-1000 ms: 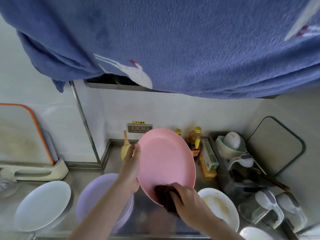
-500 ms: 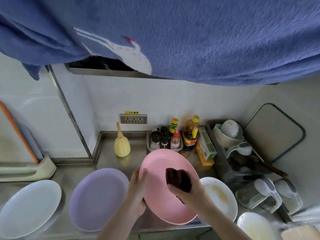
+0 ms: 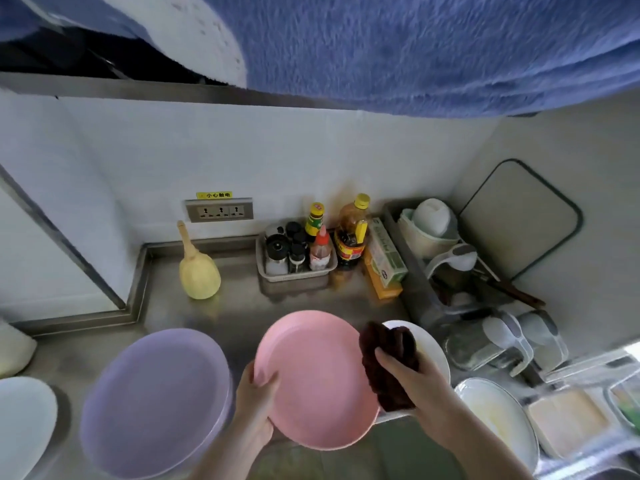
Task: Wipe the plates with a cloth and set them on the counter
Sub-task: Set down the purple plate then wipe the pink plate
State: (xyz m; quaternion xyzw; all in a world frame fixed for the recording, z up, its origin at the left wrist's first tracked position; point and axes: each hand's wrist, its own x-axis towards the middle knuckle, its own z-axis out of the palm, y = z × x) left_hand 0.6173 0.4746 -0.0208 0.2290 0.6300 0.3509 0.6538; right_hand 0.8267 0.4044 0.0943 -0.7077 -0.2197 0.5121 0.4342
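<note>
My left hand (image 3: 257, 403) grips the left rim of a pink plate (image 3: 317, 379), thumb on its upper face, holding it nearly flat over the counter's front edge. My right hand (image 3: 412, 374) holds a dark brown cloth (image 3: 386, 358) bunched at the plate's right rim. A purple plate (image 3: 156, 400) lies on the steel counter (image 3: 235, 306) to the left, on top of another plate. A white plate (image 3: 24, 424) lies at the far left. Right of the pink plate are a white plate (image 3: 431, 351) partly hidden by the cloth, and another white plate (image 3: 498, 417) with yellowish smears.
A yellow brush (image 3: 198, 271) stands near the back wall. A tray of condiment bottles (image 3: 298, 254), an oil bottle (image 3: 351, 233) and a box (image 3: 384, 258) line the back. A dish rack (image 3: 443, 258) with bowls and clear jugs (image 3: 502, 344) fills the right. A blue towel (image 3: 415, 46) hangs overhead.
The pink plate came down from upright to nearly flat and lower over the counter edge. The cloth slid from the plate's lower part, across its face, to its right rim.
</note>
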